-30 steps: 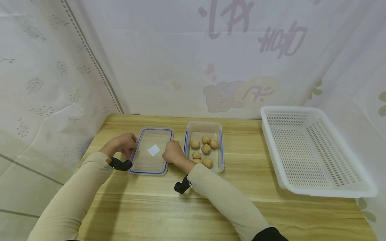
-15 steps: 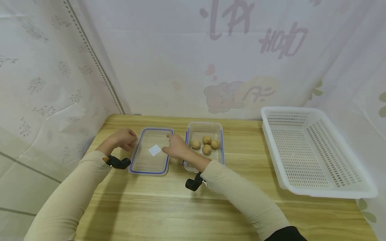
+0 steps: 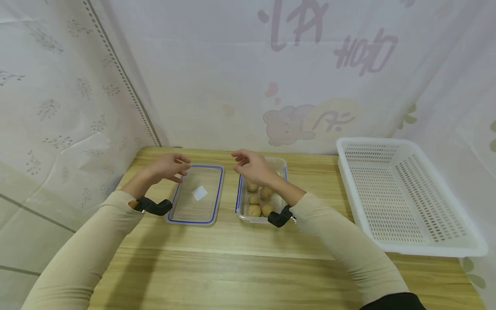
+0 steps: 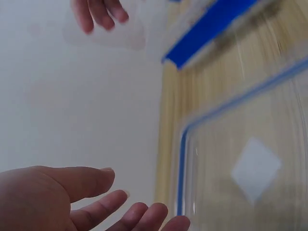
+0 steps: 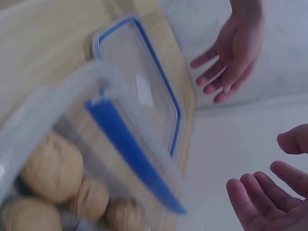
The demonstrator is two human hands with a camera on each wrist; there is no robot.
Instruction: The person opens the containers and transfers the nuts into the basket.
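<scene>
1. left hand [image 3: 167, 167] and right hand [image 3: 252, 165] both raised, fingers relaxed, grasping nothing.
2. lid [image 3: 196, 193] flat on table, at 9 o'clock of walnut box [image 3: 262, 191].
3. judged step: hands poised over both; a next grip would need the lid's rim.

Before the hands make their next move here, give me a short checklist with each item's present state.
1. Left hand free, holding nothing: ok.
2. Right hand free, holding nothing: ok.
3. Lid lying flat on the table, untouched: ok.
4. Walnuts all inside the container: ok.
5. Container open on top: ok.
6. Which side of the lid faces up: cannot tell.
</scene>
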